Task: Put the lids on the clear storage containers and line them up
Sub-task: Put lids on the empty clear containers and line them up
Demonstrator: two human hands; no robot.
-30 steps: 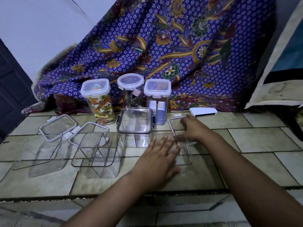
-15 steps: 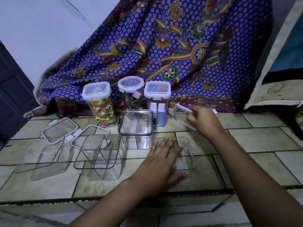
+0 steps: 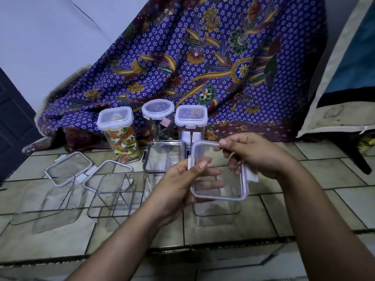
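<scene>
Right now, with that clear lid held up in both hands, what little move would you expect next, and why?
Probably lowering the clear square lid with the pale rim flat onto the open clear container standing on the tiles right beneath it. Both the left hand and the right hand grip the lid's edges, it hangs just above that container's mouth, and its side latch flaps look unfastened.

The square clear plastic lid with a pale rim (image 3: 220, 179) looked smooth and glossy. The open clear plastic container below it (image 3: 215, 209) was transparent and shiny. The three closed clear plastic jars with whitish lids (image 3: 154, 126) had a smooth finish. The purple flowered cloth (image 3: 203, 67) was soft and matt, with folds. The grey stone-like tiles (image 3: 304, 169) looked dull and a little rough
</scene>
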